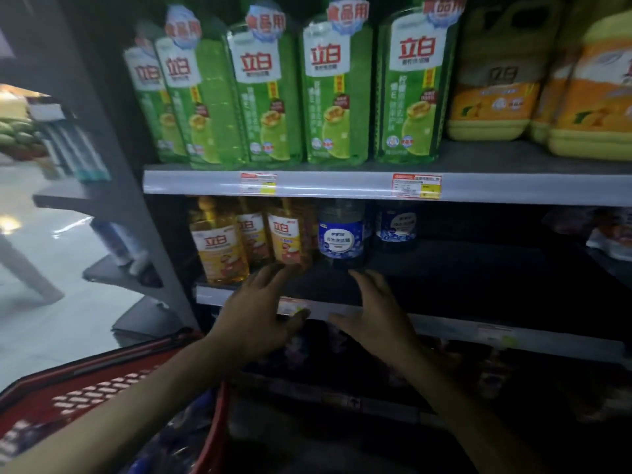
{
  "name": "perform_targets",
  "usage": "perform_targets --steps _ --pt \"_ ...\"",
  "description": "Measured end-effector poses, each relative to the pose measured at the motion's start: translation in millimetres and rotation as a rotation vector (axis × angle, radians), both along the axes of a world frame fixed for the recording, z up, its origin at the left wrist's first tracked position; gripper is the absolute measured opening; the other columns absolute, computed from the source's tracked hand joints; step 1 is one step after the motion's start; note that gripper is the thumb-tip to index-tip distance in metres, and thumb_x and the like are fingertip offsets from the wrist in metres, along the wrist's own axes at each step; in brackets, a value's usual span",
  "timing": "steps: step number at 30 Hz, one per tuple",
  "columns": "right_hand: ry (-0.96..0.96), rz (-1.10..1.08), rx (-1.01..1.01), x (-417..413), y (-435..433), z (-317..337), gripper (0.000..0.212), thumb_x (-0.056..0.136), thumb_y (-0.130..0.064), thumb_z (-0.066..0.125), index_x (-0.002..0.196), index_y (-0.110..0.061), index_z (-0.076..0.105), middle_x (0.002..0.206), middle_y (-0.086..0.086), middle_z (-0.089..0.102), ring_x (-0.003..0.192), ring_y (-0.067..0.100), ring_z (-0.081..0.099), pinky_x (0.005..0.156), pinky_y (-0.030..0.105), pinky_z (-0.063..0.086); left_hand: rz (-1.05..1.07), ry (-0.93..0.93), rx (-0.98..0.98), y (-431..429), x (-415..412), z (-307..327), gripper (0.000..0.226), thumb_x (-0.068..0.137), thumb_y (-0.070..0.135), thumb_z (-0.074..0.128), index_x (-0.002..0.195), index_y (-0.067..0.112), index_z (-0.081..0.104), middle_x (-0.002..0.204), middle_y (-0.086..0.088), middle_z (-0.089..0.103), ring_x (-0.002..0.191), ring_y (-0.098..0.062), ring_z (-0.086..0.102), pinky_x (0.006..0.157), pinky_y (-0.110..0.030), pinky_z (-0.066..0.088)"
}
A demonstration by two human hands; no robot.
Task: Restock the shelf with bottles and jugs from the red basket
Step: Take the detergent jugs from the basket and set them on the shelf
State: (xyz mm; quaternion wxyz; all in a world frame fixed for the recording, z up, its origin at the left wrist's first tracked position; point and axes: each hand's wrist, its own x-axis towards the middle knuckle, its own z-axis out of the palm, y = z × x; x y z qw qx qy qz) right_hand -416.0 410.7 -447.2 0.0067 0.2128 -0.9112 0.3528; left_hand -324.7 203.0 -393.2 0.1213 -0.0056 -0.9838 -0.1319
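Hovering: my left hand (pixel 260 313) and right hand (pixel 372 313), both spread and empty, before the middle shelf (pixel 478 265). Red basket (pixel 102 391) at lower left, contents indistinct. Risk: left fingertips (pixel 270 270) toppling the nearby amber bottles (pixel 284 234).

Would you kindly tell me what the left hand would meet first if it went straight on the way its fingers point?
Probably the rightmost amber bottle on the shelf, just beyond the fingertips of the left hand; depth is unclear.
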Motion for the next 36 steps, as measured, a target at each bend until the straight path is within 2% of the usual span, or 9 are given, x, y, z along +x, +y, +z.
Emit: perform_targets --steps 5,9,12,15,19,22,25,31,36 --pt "-0.008 0.167 0.053 19.6 -52.7 3.7 0.097 0.082 -0.062 0.073 0.158 -0.035 0.021 0.166 -0.007 0.009 0.149 0.022 0.027 0.114 0.042 0.037 0.094 -0.023 -0.117 -59.9 52.5 -21.6 0.090 0.086 0.076 0.045 0.163 0.034 0.026 0.166 0.002 0.034 0.146 -0.024 0.042 0.112 -0.043 0.045" --pt "0.050 0.268 0.120 38.4 -105.6 -2.5 0.098 0.079 -0.064 0.073 0.157 -0.038 0.019 0.167 -0.007 0.006 0.150 0.023 0.025 0.115 0.043 0.037 0.134 -0.025 -0.094 -114.1 88.3 -52.9 0.086 0.084 0.068 0.056 0.159 0.029 0.039 0.155 -0.004 0.050 0.137 -0.030 0.054 0.107 -0.050 0.051" --pt "0.151 0.375 0.222 55.5 -142.6 -3.3 0.095 0.085 -0.059 0.071 0.159 -0.032 0.018 0.165 -0.002 0.011 0.149 0.024 0.022 0.119 0.039 0.032 0.204 -0.025 -0.066 -150.1 117.4 -77.9 0.080 0.085 0.058 0.062 0.157 0.030 0.042 0.153 0.001 0.051 0.134 -0.024 0.055 0.107 -0.040 0.049" --pt "0.270 0.479 0.317 73.7 -174.3 -13.6 0.093 0.086 -0.057 0.070 0.159 -0.028 0.021 0.164 0.003 0.017 0.150 0.026 0.023 0.122 0.040 0.027 0.312 -0.042 -0.033 -179.9 150.6 -100.6 0.074 0.087 0.052 0.067 0.153 0.027 0.048 0.149 -0.002 0.056 0.127 -0.025 0.061 0.097 -0.039 0.054" --pt "0.324 0.655 0.369 92.6 -201.6 -37.1 0.084 0.089 -0.050 0.070 0.158 -0.027 0.028 0.161 0.006 0.027 0.151 0.028 0.022 0.124 0.047 0.025 0.445 -0.094 0.059 -205.9 194.7 -128.7 0.072 0.087 0.064 0.051 0.147 0.026 0.056 0.139 0.002 0.063 0.120 -0.021 0.064 0.090 -0.037 0.056" --pt "0.352 0.732 0.449 102.5 -213.4 -51.5 0.081 0.092 -0.048 0.067 0.159 -0.027 0.025 0.163 0.006 0.026 0.153 0.025 0.019 0.126 0.041 0.014 0.522 -0.081 0.126 -220.0 219.8 -150.5 0.065 0.089 0.064 0.050 0.143 0.030 0.060 0.132 0.009 0.066 0.116 -0.013 0.065 0.083 -0.029 0.054" --pt "0.288 0.777 0.501 111.8 -221.7 -70.5 0.079 0.093 -0.051 0.064 0.159 -0.028 0.027 0.162 0.002 0.027 0.151 0.020 0.023 0.126 0.038 0.021 0.543 -0.097 0.102 -232.7 232.9 -173.2 0.051 0.091 0.052 0.061 0.138 0.031 0.063 0.126 0.010 0.069 0.110 -0.015 0.068 0.078 -0.031 0.056" --pt "-0.120 0.764 0.456 137.5 -257.4 -101.5 0.055 0.090 -0.048 0.071 0.139 -0.028 0.057 0.135 -0.011 0.057 0.123 0.008 0.056 0.103 0.024 0.044 0.537 -0.269 0.024 -251.9 246.5 -218.2 0.060 0.095 0.066 0.029 0.122 0.031 0.069 0.111 0.006 0.069 0.099 -0.021 0.070 0.075 -0.040 0.057" --pt "-0.239 0.728 0.544 150.9 -328.1 -125.2 0.036 0.090 -0.055 0.065 0.107 -0.024 0.070 0.102 -0.005 0.072 0.096 0.014 0.067 0.088 0.037 0.055 0.676 -0.249 0.102 -252.6 245.4 -224.6 0.041 0.097 0.057 0.040 0.108 0.028 0.067 0.101 0.004 0.066 0.096 -0.022 0.068 0.073 -0.037 0.053"
